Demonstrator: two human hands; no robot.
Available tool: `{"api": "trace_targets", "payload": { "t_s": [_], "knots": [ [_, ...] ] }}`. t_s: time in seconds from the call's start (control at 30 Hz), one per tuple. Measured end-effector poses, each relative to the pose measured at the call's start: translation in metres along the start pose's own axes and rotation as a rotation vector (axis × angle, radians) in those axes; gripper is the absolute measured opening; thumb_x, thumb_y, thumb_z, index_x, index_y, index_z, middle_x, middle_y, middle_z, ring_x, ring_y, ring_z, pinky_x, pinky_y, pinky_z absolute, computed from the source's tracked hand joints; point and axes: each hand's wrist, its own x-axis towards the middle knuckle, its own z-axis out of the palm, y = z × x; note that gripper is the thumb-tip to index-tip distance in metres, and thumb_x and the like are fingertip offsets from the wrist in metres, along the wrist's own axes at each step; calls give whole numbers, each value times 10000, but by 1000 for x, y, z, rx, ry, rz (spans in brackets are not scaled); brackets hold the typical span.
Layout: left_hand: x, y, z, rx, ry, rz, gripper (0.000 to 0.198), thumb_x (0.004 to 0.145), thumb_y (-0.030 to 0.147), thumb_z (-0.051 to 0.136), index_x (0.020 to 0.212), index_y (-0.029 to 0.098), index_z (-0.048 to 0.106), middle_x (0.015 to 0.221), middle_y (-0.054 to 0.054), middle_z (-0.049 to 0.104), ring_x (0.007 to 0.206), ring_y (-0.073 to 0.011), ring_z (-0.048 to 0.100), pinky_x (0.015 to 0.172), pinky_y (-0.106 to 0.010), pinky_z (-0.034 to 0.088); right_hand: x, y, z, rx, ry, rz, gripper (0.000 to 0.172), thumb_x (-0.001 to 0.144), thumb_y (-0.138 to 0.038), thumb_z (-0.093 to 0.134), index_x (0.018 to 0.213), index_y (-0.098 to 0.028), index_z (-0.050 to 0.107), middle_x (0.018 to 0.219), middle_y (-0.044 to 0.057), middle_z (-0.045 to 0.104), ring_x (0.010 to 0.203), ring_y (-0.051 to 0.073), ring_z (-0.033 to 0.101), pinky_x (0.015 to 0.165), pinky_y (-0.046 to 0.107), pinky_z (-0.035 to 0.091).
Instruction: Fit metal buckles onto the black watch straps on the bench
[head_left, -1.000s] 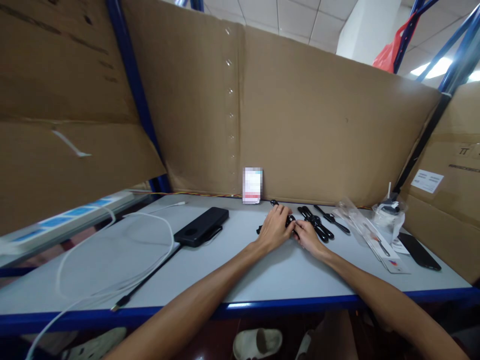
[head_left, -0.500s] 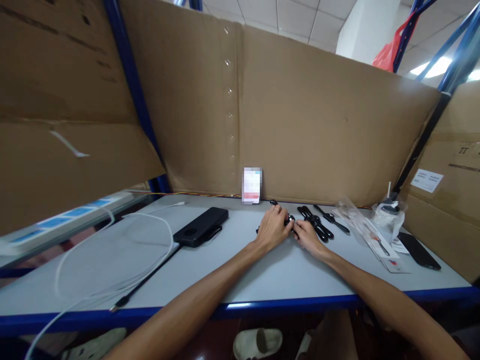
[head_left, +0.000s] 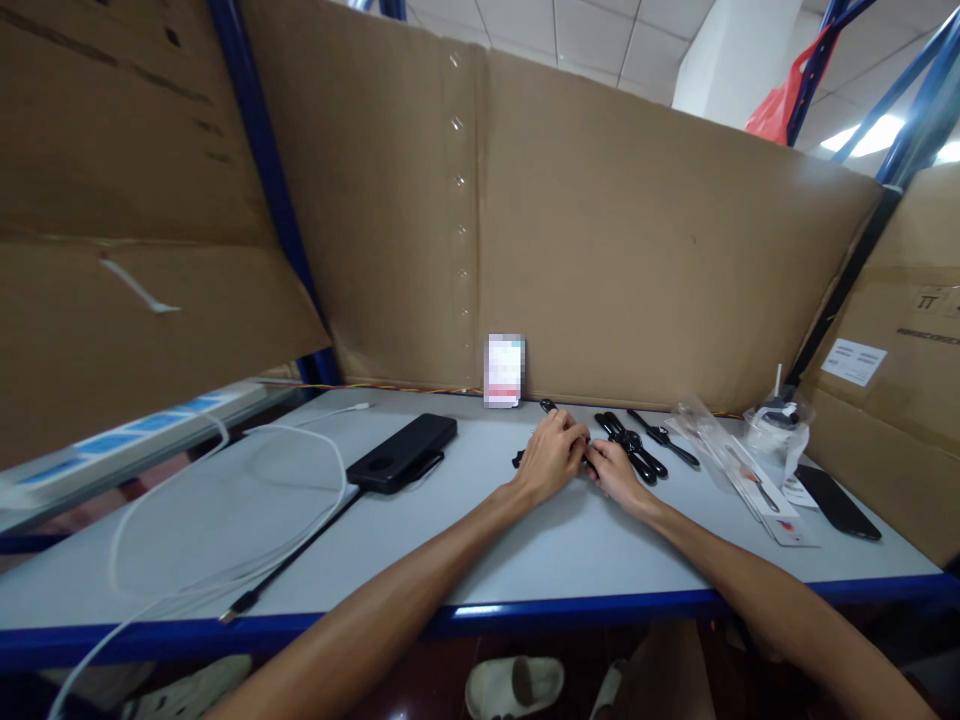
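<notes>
My left hand [head_left: 553, 452] is closed, its fingers curled over a slim, glossy black item [head_left: 517, 459] on the table. My right hand [head_left: 613, 470] meets it fingertip to fingertip, pinching a dark part of what seems the same item. Most of it is hidden under the fingers, so I cannot make out its kind. A black rounded end [head_left: 548, 405] pokes out beyond the left hand. Just right of the hands lie several similar long black pieces [head_left: 637, 455], gathered at the middle. A thinner black piece [head_left: 667, 440] lies past them.
A phone [head_left: 505, 371] leans upright against the cardboard wall. Left are a black power bank [head_left: 403, 455], a white cable [head_left: 339, 455] and a power strip [head_left: 124, 442]. Right are clear packaging [head_left: 757, 485], a bagged cup [head_left: 776, 430] and a dark phone [head_left: 838, 502]. A blue edge [head_left: 570, 612] runs along the front.
The left fingers have curled further over the item, covering the shiny part that showed between the hands. Both arms stay in nearly the same place.
</notes>
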Motion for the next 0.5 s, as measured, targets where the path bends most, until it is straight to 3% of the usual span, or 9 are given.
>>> {"api": "trace_targets", "payload": {
  "t_s": [0.13, 0.5],
  "knots": [
    [0, -1, 1, 70, 41, -78, 135, 932, 315, 583, 987, 194, 607, 1019, -82, 593, 995, -249, 528, 871, -389, 439, 0, 1, 0, 0, 5, -5, 392, 927, -509, 535, 690, -197, 505, 523, -39, 461, 440, 96, 372, 428, 223, 267],
    [1, 1, 3, 158, -15, -135, 100, 919, 292, 586, 904, 193, 594, 990, -86, 591, 985, -257, 521, 845, -390, 420, -1, 0, 0, -26, 8, -10, 378, 928, -474, 517, 665, -205, 473, 524, -36, 466, 443, 98, 371, 439, 230, 264]
  ]
}}
